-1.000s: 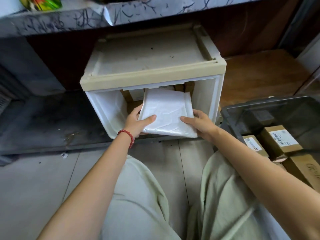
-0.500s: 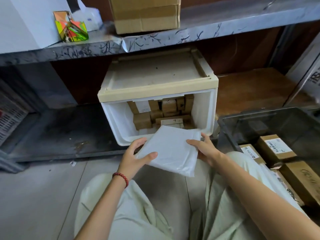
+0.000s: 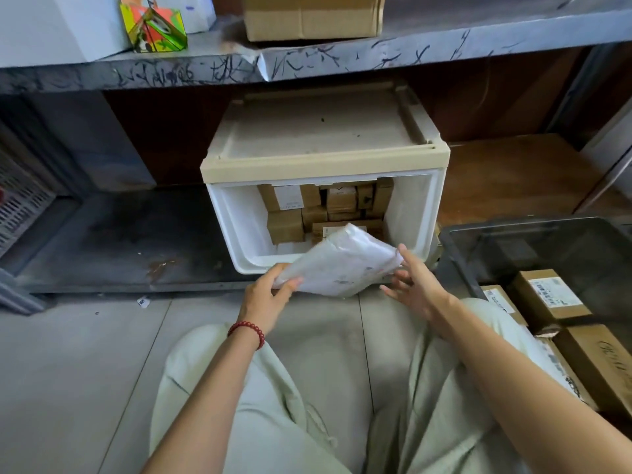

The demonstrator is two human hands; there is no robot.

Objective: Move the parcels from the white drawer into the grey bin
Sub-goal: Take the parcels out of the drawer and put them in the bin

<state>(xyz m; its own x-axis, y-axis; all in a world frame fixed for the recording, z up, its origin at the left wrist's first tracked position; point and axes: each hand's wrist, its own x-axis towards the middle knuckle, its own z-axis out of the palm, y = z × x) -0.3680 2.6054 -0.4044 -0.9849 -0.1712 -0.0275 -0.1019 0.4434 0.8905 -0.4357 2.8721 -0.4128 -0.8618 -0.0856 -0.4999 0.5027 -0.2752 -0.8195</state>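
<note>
Hand status, left: the left hand grips the lower left corner of the white parcel, thumb on top and fingers curled beneath. A red bead bracelet sits on that wrist.

Hand status, right: the right hand is spread with its fingers straight and apart, holding nothing. It sits just beside the right edge of the parcel; whether a fingertip touches the wrapping cannot be told.

Parcel position: the white parcel is a soft plastic mailer held off the floor and tilted. It is in front of the lower front rim of the white drawer, between the two hands, and outside the grey bin.

Drawer contents: brown cartons are stacked at the back of the drawer, some with white labels.

Bin: the grey bin stands to the right of the drawer and holds labelled cartons.

Surroundings: a marked grey shelf runs above the drawer and carries a cardboard box and a colourful carton.
</note>
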